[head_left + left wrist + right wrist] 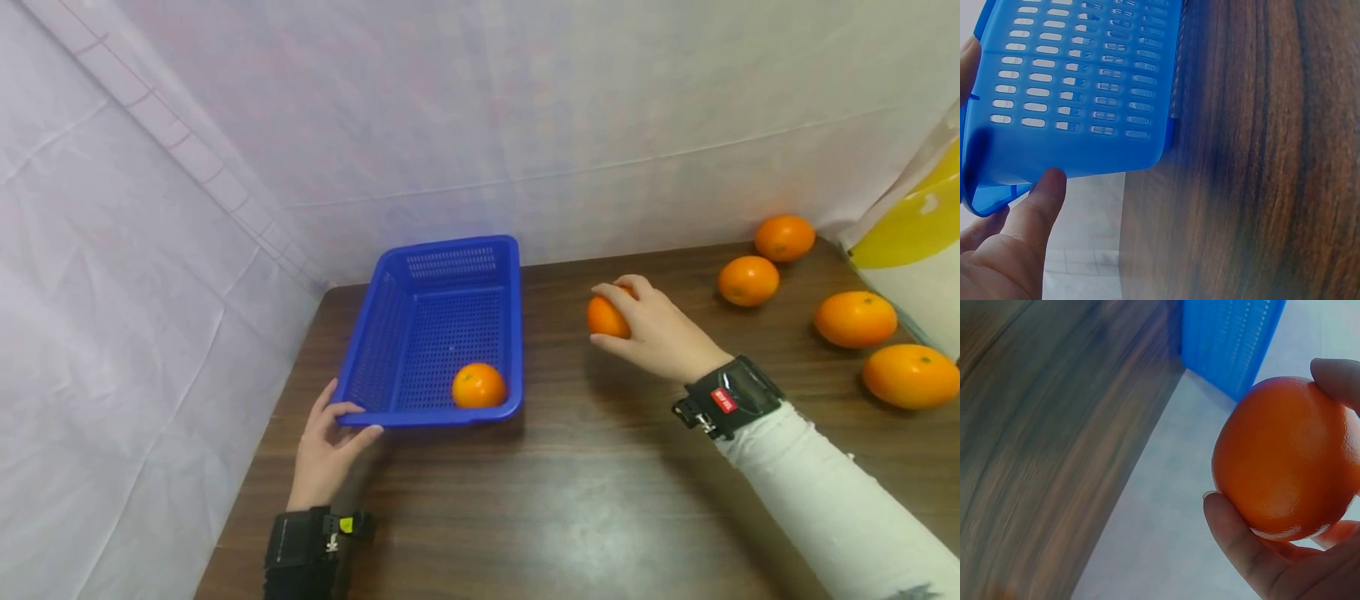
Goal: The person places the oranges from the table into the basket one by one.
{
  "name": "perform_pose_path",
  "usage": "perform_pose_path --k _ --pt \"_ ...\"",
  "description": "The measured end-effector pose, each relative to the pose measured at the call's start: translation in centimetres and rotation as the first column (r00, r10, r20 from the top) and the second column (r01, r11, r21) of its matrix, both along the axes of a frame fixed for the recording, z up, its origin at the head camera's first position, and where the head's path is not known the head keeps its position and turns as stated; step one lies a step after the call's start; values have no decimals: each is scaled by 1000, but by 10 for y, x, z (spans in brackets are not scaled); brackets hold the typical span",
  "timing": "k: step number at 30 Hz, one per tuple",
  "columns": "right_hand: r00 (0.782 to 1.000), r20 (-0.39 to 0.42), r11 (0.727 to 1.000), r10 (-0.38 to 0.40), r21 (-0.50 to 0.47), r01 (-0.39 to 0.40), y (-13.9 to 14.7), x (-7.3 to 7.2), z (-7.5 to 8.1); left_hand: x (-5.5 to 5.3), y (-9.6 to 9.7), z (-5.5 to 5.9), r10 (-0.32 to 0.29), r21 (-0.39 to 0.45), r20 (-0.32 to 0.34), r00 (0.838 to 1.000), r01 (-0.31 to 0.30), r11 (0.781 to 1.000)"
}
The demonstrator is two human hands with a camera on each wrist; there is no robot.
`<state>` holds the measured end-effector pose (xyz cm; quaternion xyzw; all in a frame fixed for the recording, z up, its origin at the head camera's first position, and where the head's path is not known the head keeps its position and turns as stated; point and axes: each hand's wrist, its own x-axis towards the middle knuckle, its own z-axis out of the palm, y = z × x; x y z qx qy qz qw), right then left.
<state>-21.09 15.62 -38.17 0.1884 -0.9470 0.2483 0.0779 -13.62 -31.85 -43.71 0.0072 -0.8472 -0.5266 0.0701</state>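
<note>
My right hand point(656, 329) grips an orange point(606, 317) between thumb and fingers, to the right of a blue plastic basket point(517, 333). In the right wrist view that orange point(1285, 456) fills much of the picture, with the thumb and fingertips against its skin. My left hand point(327, 450) holds the basket's near left corner, fingers over the rim and thumb at the near side. The left wrist view shows the slotted basket wall point(1079, 94) with fingers of the left hand point(1013, 250) around its corner. Another orange point(478, 386) lies inside the basket, at its near right corner.
On the right of the brown wooden table point(570, 500) lie several more oranges, among them one orange point(784, 238) at the back and another orange point(911, 377) nearest the front. White cloth point(525, 125) hangs behind and to the left. Something yellow point(915, 217) shows at the right edge.
</note>
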Motion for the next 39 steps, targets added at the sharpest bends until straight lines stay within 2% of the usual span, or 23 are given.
perform_pose_path --k 5,13,22,39 --pt "999 -4 999 33 -7 -33 -14 -4 1 1 0 1 1 -24 7 1000 -1 1000" --pt "997 -27 997 72 -27 -72 -36 -9 2 0 1 -2 7 1 -8 1000 -7 1000" --pt "994 -47 994 95 -48 -98 -57 -10 4 1 0 0 7 -26 5 1000 -7 1000" --pt "990 -35 990 137 -21 -138 -84 -8 13 1 0 3 -10 -10 19 1000 10 1000"
